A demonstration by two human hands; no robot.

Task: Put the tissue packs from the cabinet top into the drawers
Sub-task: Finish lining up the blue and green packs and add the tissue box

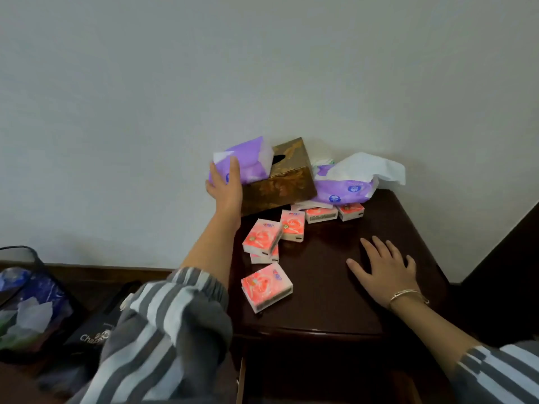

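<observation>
Nearest, a grey-and-white striped sleeve [163, 330] on the left arm, stretched forward and up toward the back of the dark wooden cabinet top [335, 298]. At its end the left hand [224, 189], back to the camera, gripping a purple tissue pack [248, 160] by its near end, thumb up along the left edge, fingers over the face. Pack tilted, leaning on top of a brown tissue box [288, 185] set against the wall. Just right of the box, a second purple pack [345, 191], open, with white tissue [367, 167] spilling out of it. In front, small pink packs [266, 287] scattered over the left half of the top, two of them stacked, two more touching the second purple pack. Right hand [385, 272] flat on bare wood, palm down, fingers straight and spread, holding nothing; thin bracelet [408, 295] at the wrist. Far left, a mesh bin [17, 252] holding crumpled white paper [32, 313], a black bag [99, 325] beside it. Below the front edge, a drawer [291, 374], too dark to tell its contents.
</observation>
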